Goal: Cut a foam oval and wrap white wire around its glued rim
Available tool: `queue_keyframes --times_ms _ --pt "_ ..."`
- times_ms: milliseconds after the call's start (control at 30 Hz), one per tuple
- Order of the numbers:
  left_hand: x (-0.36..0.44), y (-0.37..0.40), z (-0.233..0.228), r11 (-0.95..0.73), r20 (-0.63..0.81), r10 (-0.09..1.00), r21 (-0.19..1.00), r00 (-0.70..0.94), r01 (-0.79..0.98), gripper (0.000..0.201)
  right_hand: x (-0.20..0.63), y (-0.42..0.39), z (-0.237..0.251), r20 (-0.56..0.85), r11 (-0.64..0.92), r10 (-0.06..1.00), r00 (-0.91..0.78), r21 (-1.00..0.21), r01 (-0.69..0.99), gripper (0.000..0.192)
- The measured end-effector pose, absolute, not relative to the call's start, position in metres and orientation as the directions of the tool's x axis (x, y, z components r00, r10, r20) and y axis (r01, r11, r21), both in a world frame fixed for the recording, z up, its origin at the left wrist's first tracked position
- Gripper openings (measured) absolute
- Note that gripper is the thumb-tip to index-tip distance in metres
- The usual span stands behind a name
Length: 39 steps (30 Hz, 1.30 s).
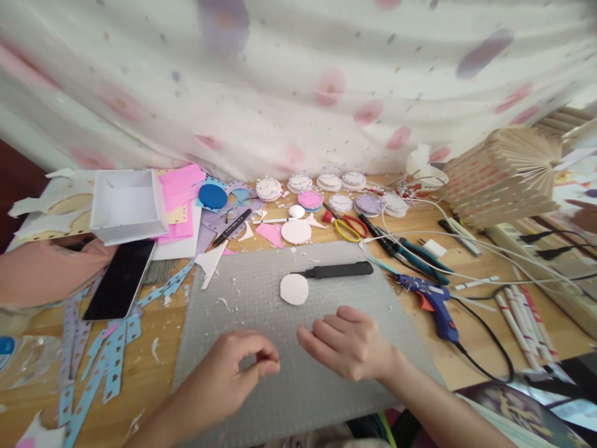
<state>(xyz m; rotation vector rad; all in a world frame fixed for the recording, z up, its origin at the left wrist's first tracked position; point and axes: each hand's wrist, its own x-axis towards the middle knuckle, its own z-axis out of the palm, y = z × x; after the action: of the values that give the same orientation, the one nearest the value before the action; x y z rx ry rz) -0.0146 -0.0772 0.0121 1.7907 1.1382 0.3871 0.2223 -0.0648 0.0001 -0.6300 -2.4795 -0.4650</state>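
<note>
Over the near part of the grey cutting mat, my left hand is closed, thumb and fingertips pinched together. What lies between those tips, if anything, is too small to make out. To its right my right hand is curled into a loose fist, its palm side and thumb hidden. The two hands are apart. Just beyond them a white round disc lies flat on the mat, touched by neither hand. A black-handled craft knife rests behind it, its tip close to the disc's edge.
Decorated round discs stand in rows along the back. Scissors, pliers and a blue glue gun lie right, among white cables. At left are a white box, a phone and blue paper strips.
</note>
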Motion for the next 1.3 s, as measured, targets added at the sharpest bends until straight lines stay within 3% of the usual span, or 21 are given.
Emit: queue_keyframes --times_ms 67,100,167,200,233,300,367,433,567,667,733,800,867,933,967,1033,1133,1200,1233,1300 --pt "-0.015 -0.077 0.016 0.277 -0.487 0.654 0.866 0.579 0.416 0.010 0.223 -0.065 0.003 0.617 0.850 0.267 -0.740 0.212 0.483 0.008" --pt "-0.015 -0.076 0.017 0.432 -0.550 0.548 0.831 0.630 0.351 0.015 0.222 -0.065 0.004 0.636 0.854 0.248 -0.731 0.212 0.475 0.007" --pt "-0.015 -0.074 0.016 0.605 -0.576 0.403 0.751 0.711 0.266 0.025 0.220 -0.065 0.004 0.640 0.858 0.249 -0.726 0.202 0.473 0.007" --pt "-0.014 -0.072 0.016 0.619 -0.581 0.390 0.740 0.715 0.263 0.027 0.220 -0.065 0.004 0.622 0.858 0.270 -0.735 0.191 0.477 0.009" --pt "-0.014 -0.071 0.015 0.579 -0.585 0.425 0.762 0.691 0.290 0.026 0.219 -0.065 0.003 0.590 0.856 0.304 -0.748 0.176 0.486 0.011" --pt "-0.014 -0.071 0.013 0.378 -0.553 0.601 0.833 0.576 0.404 0.018 0.219 -0.064 -0.001 0.508 0.840 0.399 -0.764 0.131 0.526 0.018" --pt "-0.013 -0.073 0.011 0.112 -0.414 0.787 0.825 0.457 0.553 0.010 0.220 -0.062 -0.006 0.441 0.813 0.491 -0.751 0.077 0.577 0.024" --pt "-0.014 -0.077 0.008 -0.144 -0.221 0.870 0.742 0.441 0.655 0.020 0.220 -0.061 -0.010 0.398 0.790 0.556 -0.729 0.020 0.613 0.028" --pt "-0.018 -0.085 0.005 -0.591 0.150 0.791 0.436 0.593 0.679 0.023 0.219 -0.059 -0.012 0.368 0.770 0.606 -0.705 -0.048 0.637 0.031" --pt "-0.021 -0.086 0.008 -0.716 0.319 0.697 0.249 0.642 0.652 0.021 0.218 -0.058 -0.010 0.382 0.767 0.606 -0.698 -0.050 0.639 0.032" --pt "-0.021 -0.085 0.011 -0.736 0.386 0.668 0.218 0.636 0.641 0.019 0.218 -0.059 -0.009 0.393 0.775 0.592 -0.703 -0.037 0.631 0.031" --pt "-0.021 -0.083 0.015 -0.711 0.410 0.697 0.293 0.588 0.639 0.019 0.218 -0.059 -0.008 0.415 0.787 0.563 -0.715 -0.003 0.617 0.028" --pt "-0.020 -0.082 0.018 -0.587 0.306 0.808 0.502 0.504 0.636 0.020 0.220 -0.060 -0.007 0.464 0.801 0.509 -0.725 0.054 0.597 0.023" --pt "-0.020 -0.080 0.023 -0.302 0.017 0.903 0.738 0.430 0.604 0.021 0.222 -0.062 -0.003 0.534 0.815 0.426 -0.730 0.124 0.566 0.015" --pt "-0.020 -0.080 0.025 -0.113 -0.163 0.895 0.817 0.414 0.566 0.022 0.223 -0.063 -0.001 0.570 0.821 0.377 -0.730 0.159 0.549 0.011" --pt "-0.019 -0.079 0.028 0.274 -0.464 0.769 0.860 0.439 0.430 0.024 0.226 -0.064 0.007 0.626 0.824 0.287 -0.725 0.224 0.520 0.008" --pt "-0.017 -0.078 0.027 0.656 -0.634 0.524 0.727 0.569 0.205 0.024 0.227 -0.065 0.017 0.669 0.820 0.198 -0.717 0.288 0.495 0.008" --pt "-0.015 -0.078 0.024 0.706 -0.645 0.477 0.686 0.597 0.177 0.025 0.227 -0.064 0.018 0.657 0.820 0.211 -0.724 0.284 0.497 0.010" --pt "-0.015 -0.077 0.021 0.663 -0.639 0.525 0.721 0.563 0.201 0.026 0.227 -0.063 0.017 0.640 0.818 0.248 -0.727 0.264 0.511 0.011" --pt "-0.015 -0.077 0.016 0.444 -0.539 0.738 0.841 0.406 0.309 0.025 0.228 -0.059 0.012 0.590 0.800 0.361 -0.723 0.203 0.565 0.014"
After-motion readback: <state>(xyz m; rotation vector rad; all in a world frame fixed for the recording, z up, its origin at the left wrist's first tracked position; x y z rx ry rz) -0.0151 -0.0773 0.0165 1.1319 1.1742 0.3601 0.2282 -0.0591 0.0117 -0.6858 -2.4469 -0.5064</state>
